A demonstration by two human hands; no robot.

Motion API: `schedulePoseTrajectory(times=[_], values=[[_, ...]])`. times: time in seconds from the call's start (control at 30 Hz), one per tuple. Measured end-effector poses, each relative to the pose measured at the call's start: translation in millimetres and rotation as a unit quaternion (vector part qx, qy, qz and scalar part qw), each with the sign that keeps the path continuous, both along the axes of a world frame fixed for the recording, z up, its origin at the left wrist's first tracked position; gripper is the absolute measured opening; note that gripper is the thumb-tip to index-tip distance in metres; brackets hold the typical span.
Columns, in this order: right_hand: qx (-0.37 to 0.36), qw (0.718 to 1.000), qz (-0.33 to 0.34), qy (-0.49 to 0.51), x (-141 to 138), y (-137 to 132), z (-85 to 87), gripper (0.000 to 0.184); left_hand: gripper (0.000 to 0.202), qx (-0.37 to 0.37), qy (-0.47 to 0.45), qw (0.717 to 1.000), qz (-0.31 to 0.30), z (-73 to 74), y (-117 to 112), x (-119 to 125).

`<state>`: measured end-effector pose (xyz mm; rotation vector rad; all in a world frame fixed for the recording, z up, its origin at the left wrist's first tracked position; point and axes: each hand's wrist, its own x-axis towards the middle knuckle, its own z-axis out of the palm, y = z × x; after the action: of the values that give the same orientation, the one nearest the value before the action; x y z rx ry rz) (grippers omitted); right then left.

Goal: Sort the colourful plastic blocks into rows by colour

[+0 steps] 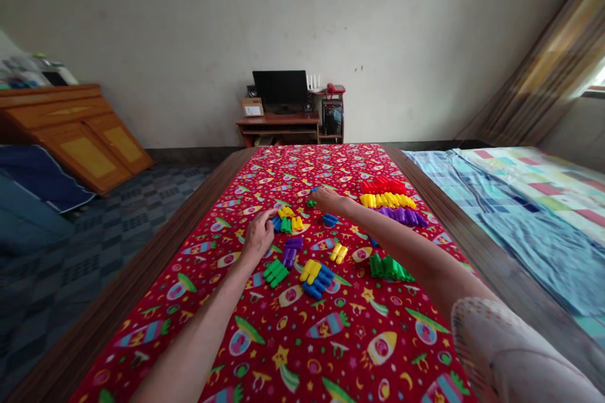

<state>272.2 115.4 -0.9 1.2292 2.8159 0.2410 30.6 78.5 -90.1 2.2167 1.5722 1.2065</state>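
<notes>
Beside a cluster of blue, green and yellow plastic building blocks (286, 225) is my left hand (259, 231), its fingers stretched out and touching the near-left edge. My right hand (329, 200) reaches farther forward, fingers curled down between a blue block (316, 189) and a small green block (311, 203); what they grip is hidden. Nearer me lie purple blocks (292, 252), green blocks (276, 272), a yellow-and-blue group (316, 278) and a yellow pair (338, 253). A blue piece (329, 220) lies just below my right hand.
Rows of red blocks (382, 185), yellow blocks (387, 201) and purple blocks (404, 216) line the right side, with green blocks (390, 267) near my right forearm. A red patterned cloth (283, 334) covers the table. A bed (534, 214) stands at the right, a computer desk (278, 119) beyond.
</notes>
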Motion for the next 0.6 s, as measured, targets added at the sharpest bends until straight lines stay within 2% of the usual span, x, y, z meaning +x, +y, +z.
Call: schedulePoseTrajectory(times=[0.17, 0.3, 0.47, 0.53, 0.6], values=[[-0.061, 0.998, -0.003, 0.006, 7, -9, 2.2, 0.040, 0.041, 0.000, -0.005, 1.000, -0.008, 0.6, 0, 1], [-0.064, 0.995, -0.014, 0.079, 29, -29, 17.8, 0.043, 0.042, -0.005, 0.003, 1.000, -0.005, 3.5, -1, 2], [-0.022, 0.968, -0.005, 0.250, 106, -86, 51.8, 0.048, 0.041, -0.007, 0.007, 1.000, 0.006, 6.4, -3, 3], [-0.033, 0.959, -0.022, 0.281, 141, -119, 55.5, 0.052, 0.041, -0.007, 0.004, 1.000, 0.007, 6.7, -2, 4], [-0.052, 0.961, -0.027, 0.270, 172, -151, 49.4, 0.053, 0.040, -0.011, 0.002, 1.000, 0.007, 6.6, -1, 5]])
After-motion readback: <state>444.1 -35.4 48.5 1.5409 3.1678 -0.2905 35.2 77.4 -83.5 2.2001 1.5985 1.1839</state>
